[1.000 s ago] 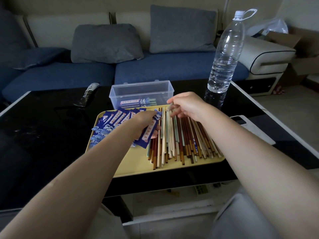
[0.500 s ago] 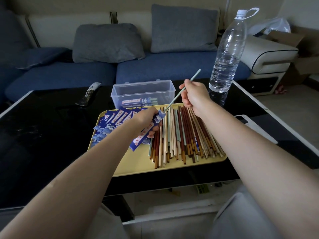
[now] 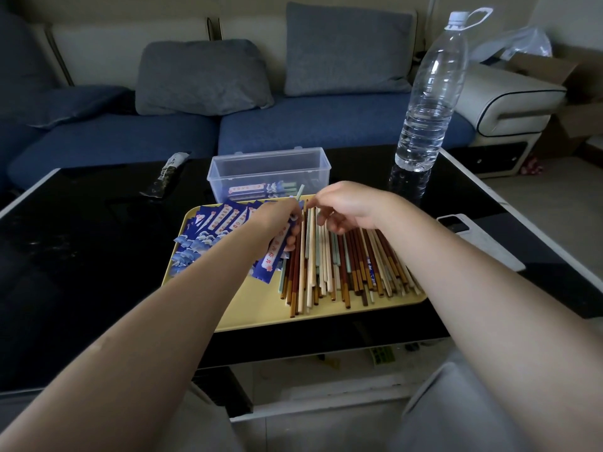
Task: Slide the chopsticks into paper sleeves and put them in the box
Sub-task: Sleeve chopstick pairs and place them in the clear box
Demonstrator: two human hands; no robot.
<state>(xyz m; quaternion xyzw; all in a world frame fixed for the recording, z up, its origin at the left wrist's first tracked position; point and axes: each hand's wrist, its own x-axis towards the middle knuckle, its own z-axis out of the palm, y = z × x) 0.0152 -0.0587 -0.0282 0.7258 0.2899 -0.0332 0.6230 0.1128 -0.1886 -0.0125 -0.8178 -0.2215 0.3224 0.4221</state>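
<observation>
A yellow tray [image 3: 254,308] on the black table holds a pile of loose chopsticks [image 3: 352,265] on its right and a fan of blue paper sleeves [image 3: 212,230] on its left. My left hand [image 3: 277,216] grips one blue sleeve [image 3: 273,256] with a pale green chopstick [image 3: 300,190] inside it; the chopstick's end sticks out past my fingers. My right hand [image 3: 349,207] hovers over the far ends of the loose chopsticks, fingers loosely curled, fingertips at the pile. Behind the tray stands a clear plastic box [image 3: 270,168] with a few sleeved chopsticks [image 3: 261,189] inside.
A tall water bottle [image 3: 427,102] stands at the back right of the table. A white phone [image 3: 479,239] lies right of the tray. A dark wrapped packet [image 3: 166,174] lies at the back left. A blue sofa with grey cushions is behind the table.
The green chopstick, held up by my right hand half a second ago, has slid into the sleeve. My right hand let go of it and dropped back over the pile.
</observation>
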